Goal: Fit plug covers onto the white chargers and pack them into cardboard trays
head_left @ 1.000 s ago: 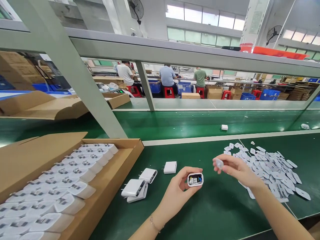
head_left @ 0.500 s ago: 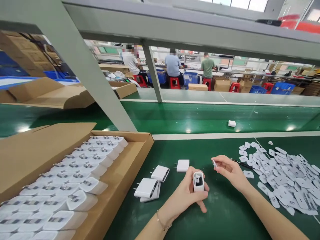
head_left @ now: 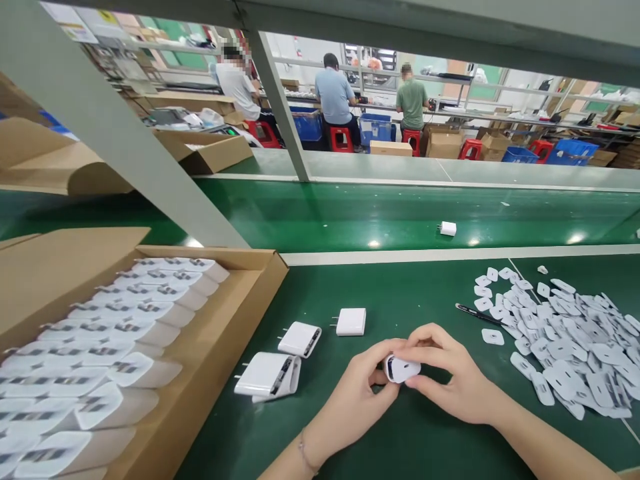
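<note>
My left hand (head_left: 353, 393) grips a white charger body (head_left: 400, 369) just above the green table. My right hand (head_left: 445, 377) presses a small white cover plate onto the open end of that same charger, fingers closed round it. Both hands meet at the charger. Three more white chargers (head_left: 280, 360) lie on the mat to the left, one (head_left: 351, 322) a little further back. A heap of white cover plates (head_left: 565, 340) is spread out to the right of my right hand.
A cardboard box (head_left: 235, 333) at the left holds rows of white chargers. A black pen-like tool (head_left: 477, 315) lies beside the heap. One charger (head_left: 447, 229) sits on the conveyor belt beyond. A grey frame post (head_left: 125, 147) slants above the box. People sit far behind.
My right hand carried the cover plate leftward onto the charger in my left hand; the hands, apart before, are now joined. The view has tilted downward.
</note>
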Tool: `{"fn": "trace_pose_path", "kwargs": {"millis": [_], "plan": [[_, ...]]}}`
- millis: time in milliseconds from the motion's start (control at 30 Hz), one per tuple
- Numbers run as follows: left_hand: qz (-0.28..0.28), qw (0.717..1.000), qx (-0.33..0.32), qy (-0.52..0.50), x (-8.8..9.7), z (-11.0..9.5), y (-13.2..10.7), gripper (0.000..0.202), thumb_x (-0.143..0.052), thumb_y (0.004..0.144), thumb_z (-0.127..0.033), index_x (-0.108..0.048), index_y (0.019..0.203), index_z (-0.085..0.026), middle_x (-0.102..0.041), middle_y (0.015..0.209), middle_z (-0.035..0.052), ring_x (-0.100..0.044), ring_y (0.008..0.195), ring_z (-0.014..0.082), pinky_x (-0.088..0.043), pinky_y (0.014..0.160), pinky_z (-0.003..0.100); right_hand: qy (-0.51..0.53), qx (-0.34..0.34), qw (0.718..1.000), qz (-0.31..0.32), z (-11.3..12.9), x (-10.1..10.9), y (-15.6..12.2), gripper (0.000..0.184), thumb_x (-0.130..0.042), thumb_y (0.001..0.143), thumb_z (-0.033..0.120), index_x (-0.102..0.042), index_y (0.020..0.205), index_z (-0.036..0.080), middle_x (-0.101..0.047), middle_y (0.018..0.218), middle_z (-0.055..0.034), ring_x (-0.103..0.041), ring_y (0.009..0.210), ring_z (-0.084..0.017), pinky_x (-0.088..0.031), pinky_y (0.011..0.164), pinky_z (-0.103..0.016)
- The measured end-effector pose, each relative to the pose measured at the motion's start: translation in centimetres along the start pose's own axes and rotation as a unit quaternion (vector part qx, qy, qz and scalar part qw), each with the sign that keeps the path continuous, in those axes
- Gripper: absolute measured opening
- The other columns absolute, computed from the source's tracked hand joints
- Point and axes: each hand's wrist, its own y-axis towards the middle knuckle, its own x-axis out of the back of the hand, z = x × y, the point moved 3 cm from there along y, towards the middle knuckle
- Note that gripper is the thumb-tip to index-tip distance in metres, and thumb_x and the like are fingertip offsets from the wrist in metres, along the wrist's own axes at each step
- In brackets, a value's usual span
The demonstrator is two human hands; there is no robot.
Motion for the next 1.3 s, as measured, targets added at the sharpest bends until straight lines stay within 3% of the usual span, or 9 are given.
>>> {"fn": "trace_pose_path", "kwargs": {"millis": [300,533,600,700,900,1033,1167,1300], "plan": [[0.000,0.997,-0.042,-0.063,0.0,0.0,-0.8,0.052,-0.047,0.077,-0.001,-0.057,0.118,-0.031,-0.059,0.121,0.0022,-0.063,0.091,0.0148,-0.053,0.080,0.022,-0.003,0.040,0.999,-0.021,-0.4,0.2,0.2,0.036,-0.059,0.083,0.016,-0.059,0.116,0.031,-0.051,0.101,-0.0048,-0.054,0.093,-0.016,-0.050,0.079,-0.032],[-0.014,0.993,-0.004,-0.121,0.3,-0.1,-0.8,0.030,-0.057,0.083,-0.021,-0.064,0.112,-0.030,-0.063,0.118,0.0030,-0.062,0.097,0.0201,-0.053,0.082,0.025,-0.041,0.045,0.998,-0.021,-0.2,0.2,0.2,0.039,-0.060,0.083,0.023,-0.057,0.119,0.036,-0.051,0.103,-0.0053,-0.051,0.096,-0.019,-0.048,0.081,-0.035],[-0.024,0.992,0.006,-0.124,0.3,-0.2,-0.7,0.027,-0.058,0.083,-0.024,-0.066,0.108,-0.030,-0.063,0.119,0.0024,-0.060,0.104,0.0219,-0.052,0.085,0.026,-0.034,0.020,0.999,-0.012,-0.3,0.3,0.2,0.035,-0.060,0.084,0.025,-0.059,0.117,0.037,-0.051,0.106,-0.0052,-0.049,0.100,-0.020,-0.046,0.086,-0.037],[-0.048,0.992,0.000,-0.120,0.4,-0.5,-0.8,0.025,-0.060,0.082,-0.026,-0.068,0.106,-0.030,-0.064,0.119,0.0022,-0.058,0.108,0.0234,-0.052,0.085,0.027,0.055,-0.079,0.995,-0.004,-0.9,0.4,0.3,0.033,-0.055,0.087,0.030,-0.057,0.119,0.035,-0.046,0.115,-0.0051,-0.049,0.101,-0.018,-0.043,0.093,-0.037],[-0.068,0.994,-0.010,-0.083,0.5,-0.1,-0.8,0.027,-0.057,0.084,-0.027,-0.067,0.108,-0.029,-0.062,0.121,0.0035,-0.055,0.114,0.0245,-0.053,0.084,0.026,0.245,-0.219,0.944,0.030,-1.7,-0.9,0.0,0.042,-0.047,0.090,0.039,-0.042,0.131,0.032,-0.055,0.120,-0.0044,-0.051,0.112,-0.019,-0.044,0.095,-0.035],[-0.084,0.996,-0.018,-0.040,0.2,0.2,-0.8,0.029,-0.056,0.084,-0.025,-0.066,0.111,-0.027,-0.061,0.123,0.0048,-0.053,0.116,0.0257,-0.054,0.082,0.026,0.252,-0.216,0.943,-0.011,-1.7,-1.8,-0.2,0.035,-0.044,0.092,0.039,-0.046,0.126,0.030,-0.052,0.128,-0.0032,-0.047,0.120,-0.018,-0.040,0.101,-0.034],[-0.077,0.997,-0.022,-0.013,0.0,0.1,-0.9,0.030,-0.054,0.084,-0.025,-0.065,0.112,-0.026,-0.061,0.121,0.0060,-0.055,0.112,0.0266,-0.053,0.081,0.028,0.234,-0.183,0.953,-0.052,-1.4,-2.0,-0.3,0.032,-0.043,0.092,0.041,-0.048,0.120,0.026,-0.053,0.127,-0.0055,-0.050,0.118,-0.019,-0.043,0.098,-0.034],[-0.068,0.996,-0.033,-0.040,0.2,-0.2,-0.7,0.027,-0.055,0.084,-0.026,-0.066,0.109,-0.025,-0.062,0.120,0.0055,-0.052,0.116,0.0257,-0.047,0.092,0.031,0.237,-0.161,0.957,-0.043,-1.3,-1.8,-0.1,0.031,-0.044,0.091,0.041,-0.049,0.117,0.025,-0.058,0.118,-0.0061,-0.055,0.109,-0.019,-0.045,0.096,-0.036]]}}
